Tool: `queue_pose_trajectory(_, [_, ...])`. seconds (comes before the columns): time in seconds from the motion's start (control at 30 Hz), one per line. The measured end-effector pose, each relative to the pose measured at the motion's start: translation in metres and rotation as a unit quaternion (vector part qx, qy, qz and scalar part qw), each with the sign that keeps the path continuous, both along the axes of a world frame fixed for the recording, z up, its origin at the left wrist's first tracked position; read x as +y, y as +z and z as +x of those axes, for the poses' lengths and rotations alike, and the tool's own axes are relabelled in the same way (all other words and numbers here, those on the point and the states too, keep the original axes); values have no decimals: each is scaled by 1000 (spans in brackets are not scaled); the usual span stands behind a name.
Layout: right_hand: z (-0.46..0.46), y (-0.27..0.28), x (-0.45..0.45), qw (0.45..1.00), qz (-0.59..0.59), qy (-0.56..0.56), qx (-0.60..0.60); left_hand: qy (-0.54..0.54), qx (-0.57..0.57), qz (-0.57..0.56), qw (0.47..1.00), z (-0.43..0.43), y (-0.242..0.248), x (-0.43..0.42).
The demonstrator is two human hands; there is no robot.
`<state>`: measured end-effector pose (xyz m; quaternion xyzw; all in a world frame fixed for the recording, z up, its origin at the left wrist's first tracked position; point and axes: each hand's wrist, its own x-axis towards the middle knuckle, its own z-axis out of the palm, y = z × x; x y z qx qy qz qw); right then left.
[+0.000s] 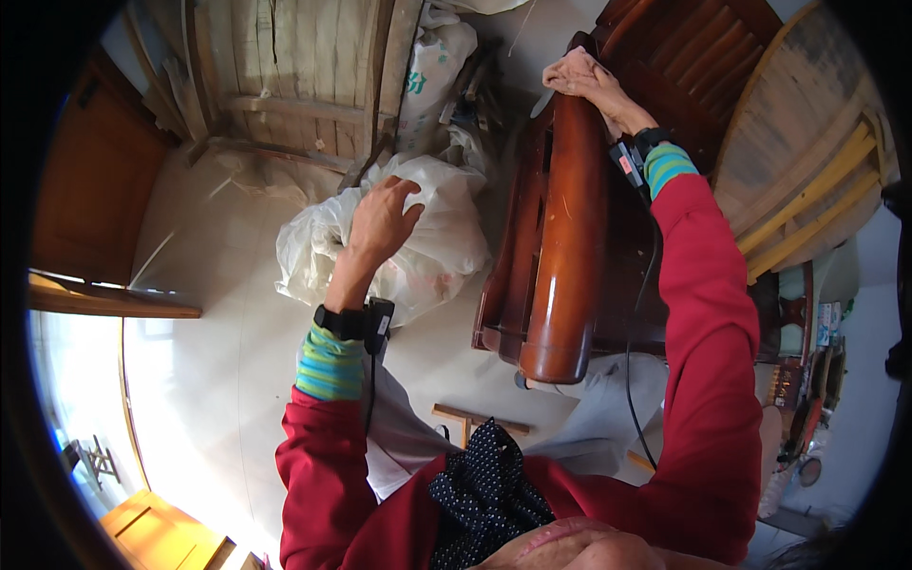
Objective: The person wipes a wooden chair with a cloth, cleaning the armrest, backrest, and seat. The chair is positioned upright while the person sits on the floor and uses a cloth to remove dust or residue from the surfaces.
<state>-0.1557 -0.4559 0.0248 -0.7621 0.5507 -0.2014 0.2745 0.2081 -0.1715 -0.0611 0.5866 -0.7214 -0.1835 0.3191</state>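
Observation:
My right hand (605, 96) presses a pink cloth (573, 70) onto the far end of a polished wooden armrest (563, 263). The armrest is reddish brown and glossy, part of a dark wooden bench (509, 285) with a slatted back (695, 53). My left hand (385, 217) hangs with nothing in it, its fingers curled loosely and apart. From above it overlaps a bulky white plastic bag (434, 242); whether it touches the bag I cannot tell. Each wrist wears a black strap with a small device, and a black cable (645, 285) runs along my right arm.
Behind the bag lean old wooden boards (306, 64) and a white woven sack (434, 75) bearing writing. A round wooden tabletop (776, 107) with yellow legs rests on the bench's right. A wooden door (100, 171) is at left. A small wooden piece (481, 419) is near my feet.

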Motion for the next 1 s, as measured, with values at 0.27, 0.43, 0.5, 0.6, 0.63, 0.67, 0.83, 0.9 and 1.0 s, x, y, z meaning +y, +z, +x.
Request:
queue_pose_trajectory(0.27, [2, -3, 120, 982, 63, 1, -177, -5, -19, -20, 1000, 5, -8, -4])
queue_pose_trajectory(0.43, [9, -10, 184, 993, 14, -46, -108, -5, -23, -34, 999, 4, -11, -6])
queue_pose_trajectory(0.5, [6, -8, 216, 998, -19, -30, -57, -8, -30, -32, 999, 3, -12, -8])
queue_pose_trajectory(0.6, [12, -7, 258, 998, -41, -10, -49, -6, -29, -31, 999, 1, -13, -11])
queue_pose_trajectory(0.63, [14, -7, 271, 998, -48, -5, -36, -5, -31, -28, 999, 1, -14, -11])
queue_pose_trajectory(0.67, [16, -7, 283, 997, -64, 11, -32, -2, -32, -30, 999, 0, -15, -11])
queue_pose_trajectory(0.83, [21, -8, 342, 985, -160, 56, -12, -2, -38, -30, 999, 0, -17, -12])
queue_pose_trajectory(0.9, [24, -8, 366, 985, -163, 54, 5, -1, -40, -30, 999, 2, -18, -13])
queue_pose_trajectory(1.0, [30, -9, 405, 987, -152, 21, 53, 4, -38, -37, 999, 4, -19, -13])
